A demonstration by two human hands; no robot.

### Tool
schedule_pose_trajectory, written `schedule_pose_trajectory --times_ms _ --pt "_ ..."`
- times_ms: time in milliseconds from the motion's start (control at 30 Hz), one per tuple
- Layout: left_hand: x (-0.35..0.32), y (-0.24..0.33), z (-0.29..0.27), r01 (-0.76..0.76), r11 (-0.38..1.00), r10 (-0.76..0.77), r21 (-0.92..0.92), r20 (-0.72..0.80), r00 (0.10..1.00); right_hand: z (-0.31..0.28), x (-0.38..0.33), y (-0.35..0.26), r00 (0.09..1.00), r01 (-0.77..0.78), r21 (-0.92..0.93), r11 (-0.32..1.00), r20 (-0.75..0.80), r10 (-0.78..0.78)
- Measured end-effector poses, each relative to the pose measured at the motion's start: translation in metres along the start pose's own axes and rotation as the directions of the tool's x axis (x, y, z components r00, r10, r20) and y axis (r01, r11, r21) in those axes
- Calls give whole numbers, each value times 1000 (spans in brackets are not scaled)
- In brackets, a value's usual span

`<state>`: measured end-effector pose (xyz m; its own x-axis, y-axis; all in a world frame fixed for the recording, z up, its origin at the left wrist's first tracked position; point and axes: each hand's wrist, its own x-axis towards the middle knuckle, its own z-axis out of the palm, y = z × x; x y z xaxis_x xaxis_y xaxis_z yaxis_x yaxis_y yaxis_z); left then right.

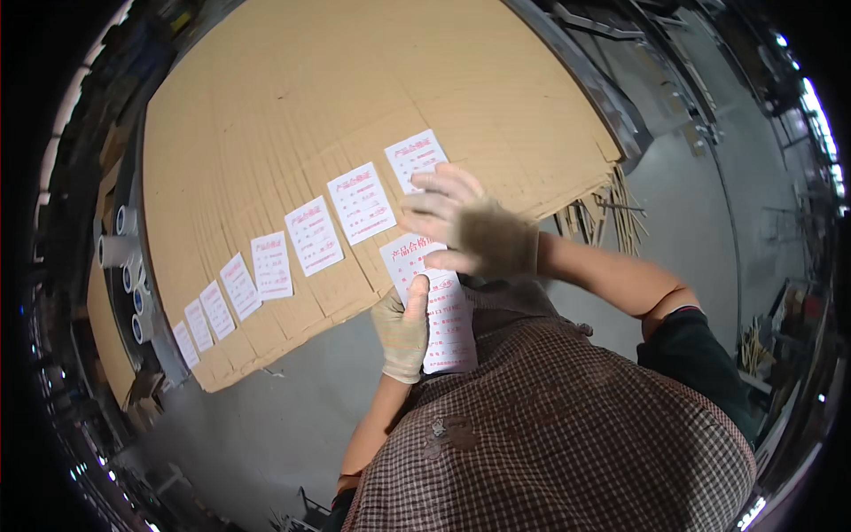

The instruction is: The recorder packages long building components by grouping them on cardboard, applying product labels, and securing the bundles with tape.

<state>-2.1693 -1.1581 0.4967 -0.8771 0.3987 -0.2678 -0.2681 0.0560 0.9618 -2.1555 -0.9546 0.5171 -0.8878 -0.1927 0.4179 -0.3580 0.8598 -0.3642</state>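
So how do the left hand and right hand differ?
The left hand is closed on white paper slips, thumb on top; the right hand is open, fingers spread. The left hand looks sharp; the right hand is blurred. The left hand is by the near edge of the cardboard; the right hand partly covers the rightmost slip. Both wear pale gloves.

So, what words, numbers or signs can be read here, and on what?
I won't copy the wording, but print shows here:
White slips on the cardboard: red headings over smaller lines; the leftmost slips' print is too small to read.
Held slips in the left hand: red print too, partly covered by the right hand.
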Motion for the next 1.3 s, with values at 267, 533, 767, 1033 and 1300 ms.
schedule_pose_trajectory --times_ms 267,533,767,1033,1300 --pt "10 15 6 -3 999 -19 49 436 900 -71 -5 45 751 -425 797 428 47 658" --pt "0 15 51 -10 986 -19 167 171 985 -61 -8 151 962 -166 192 967 -187 202" --pt "-11 -8 99 11 997 -10 82 -7 1000 -83 -66 62 915 -232 582 779 402 -28" --pt "-28 -4 157 84 990 -79 -110 46 996 -108 -87 84 999 -34 290 956 19 30" --pt "-25 -9 171 66 996 -66 -68 10 998 -109 -96 84 990 127 -40 991 -52 -129"
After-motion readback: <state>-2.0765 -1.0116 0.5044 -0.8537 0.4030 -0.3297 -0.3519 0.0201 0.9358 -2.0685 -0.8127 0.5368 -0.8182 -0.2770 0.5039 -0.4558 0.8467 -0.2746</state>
